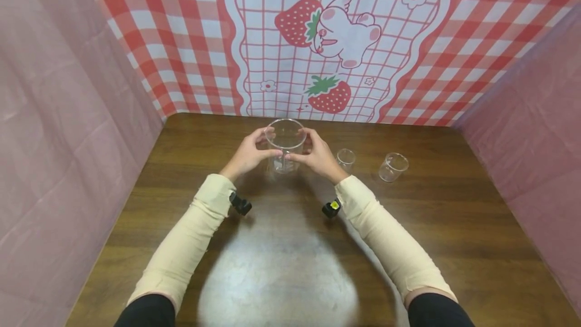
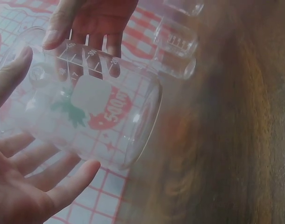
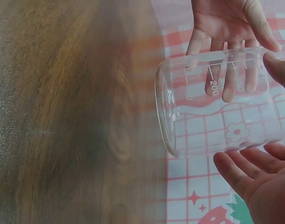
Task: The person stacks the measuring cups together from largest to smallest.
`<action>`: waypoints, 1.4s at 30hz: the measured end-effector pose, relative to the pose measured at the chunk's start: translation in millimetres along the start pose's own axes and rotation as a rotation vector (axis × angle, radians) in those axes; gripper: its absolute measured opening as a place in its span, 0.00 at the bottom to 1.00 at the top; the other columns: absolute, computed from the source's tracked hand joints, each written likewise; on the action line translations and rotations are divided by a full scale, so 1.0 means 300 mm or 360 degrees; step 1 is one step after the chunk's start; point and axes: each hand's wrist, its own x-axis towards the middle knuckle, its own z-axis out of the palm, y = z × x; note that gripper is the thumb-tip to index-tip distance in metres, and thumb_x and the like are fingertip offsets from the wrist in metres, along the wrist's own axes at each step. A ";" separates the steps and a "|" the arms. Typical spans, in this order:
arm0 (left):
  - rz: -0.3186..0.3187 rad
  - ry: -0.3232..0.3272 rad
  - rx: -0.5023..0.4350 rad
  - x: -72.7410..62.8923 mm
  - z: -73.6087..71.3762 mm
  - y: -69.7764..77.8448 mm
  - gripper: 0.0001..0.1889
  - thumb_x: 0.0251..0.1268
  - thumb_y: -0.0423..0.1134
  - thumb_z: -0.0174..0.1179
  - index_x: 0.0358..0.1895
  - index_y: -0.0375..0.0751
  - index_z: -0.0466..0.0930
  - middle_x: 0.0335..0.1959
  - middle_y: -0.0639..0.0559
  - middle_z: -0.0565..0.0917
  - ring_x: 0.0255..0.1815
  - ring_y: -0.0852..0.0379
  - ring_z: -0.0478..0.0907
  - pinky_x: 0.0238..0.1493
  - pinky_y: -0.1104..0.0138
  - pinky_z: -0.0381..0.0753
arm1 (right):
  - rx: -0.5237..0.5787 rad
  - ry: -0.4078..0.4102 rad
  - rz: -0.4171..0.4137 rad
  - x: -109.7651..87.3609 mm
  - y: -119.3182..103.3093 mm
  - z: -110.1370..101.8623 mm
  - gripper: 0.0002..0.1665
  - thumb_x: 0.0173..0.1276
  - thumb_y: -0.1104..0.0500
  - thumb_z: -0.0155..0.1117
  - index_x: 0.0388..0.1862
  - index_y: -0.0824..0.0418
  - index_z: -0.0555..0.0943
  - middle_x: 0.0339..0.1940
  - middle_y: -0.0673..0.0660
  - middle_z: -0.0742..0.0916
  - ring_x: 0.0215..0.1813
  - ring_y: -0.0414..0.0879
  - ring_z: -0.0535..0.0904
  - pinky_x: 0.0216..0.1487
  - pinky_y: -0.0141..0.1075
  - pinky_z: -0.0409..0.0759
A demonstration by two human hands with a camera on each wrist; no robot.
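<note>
A large clear glass beaker (image 1: 285, 164) is between both hands near the far side of the table, its open rim upward. White graduations and a 500 ml mark show on its wall in the left wrist view. My left hand (image 1: 248, 154) holds it from the left, thumb on the near side and fingers round the far side. From the right, my right hand (image 1: 320, 155) grips it the same way; the thumbs nearly meet at the front. Whether its base touches the table is hard to tell.
Just right of my right hand stands a small glass beaker (image 1: 346, 157), partly hidden by that hand. Another small glass beaker (image 1: 393, 167) stands farther right on the wooden table (image 1: 281, 256). A red-and-white strawberry cloth (image 1: 290, 64) hangs behind; pink curtains flank both sides.
</note>
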 end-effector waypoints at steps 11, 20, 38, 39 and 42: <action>-0.0005 -0.0009 0.0023 -0.035 0.011 0.033 0.39 0.53 0.38 0.72 0.69 0.37 0.65 0.66 0.38 0.75 0.68 0.41 0.71 0.72 0.51 0.68 | 0.0022 0.0013 -0.0071 -0.033 -0.010 -0.009 0.46 0.50 0.61 0.79 0.65 0.66 0.66 0.57 0.65 0.79 0.53 0.59 0.81 0.58 0.45 0.83; -0.0004 -0.0052 0.0042 -0.058 0.010 0.058 0.40 0.53 0.40 0.73 0.70 0.38 0.65 0.67 0.39 0.74 0.69 0.42 0.70 0.73 0.51 0.67 | 0.0018 0.0019 -0.0090 -0.058 -0.035 -0.018 0.48 0.49 0.63 0.80 0.67 0.67 0.65 0.57 0.68 0.79 0.49 0.59 0.81 0.54 0.46 0.85; -0.0008 -0.0091 0.0028 -0.094 0.024 0.072 0.39 0.52 0.38 0.73 0.68 0.35 0.66 0.65 0.36 0.75 0.67 0.40 0.71 0.71 0.48 0.69 | -0.0018 0.0019 -0.0149 -0.109 -0.067 -0.025 0.49 0.48 0.69 0.78 0.67 0.72 0.65 0.55 0.72 0.79 0.49 0.64 0.80 0.51 0.53 0.85; -0.0010 -0.0095 0.0031 -0.096 0.025 0.074 0.39 0.52 0.38 0.73 0.68 0.35 0.65 0.65 0.36 0.75 0.67 0.40 0.71 0.71 0.49 0.69 | -0.0006 0.0017 -0.0136 -0.111 -0.068 -0.024 0.49 0.48 0.69 0.78 0.68 0.72 0.64 0.55 0.73 0.78 0.49 0.64 0.80 0.51 0.54 0.85; -0.0005 -0.0096 0.0035 -0.103 0.026 0.076 0.39 0.52 0.38 0.74 0.68 0.35 0.66 0.65 0.37 0.75 0.67 0.41 0.71 0.71 0.50 0.70 | 0.0005 0.0023 -0.0132 -0.110 -0.046 -0.022 0.50 0.47 0.69 0.79 0.68 0.71 0.64 0.56 0.72 0.78 0.48 0.63 0.80 0.51 0.52 0.86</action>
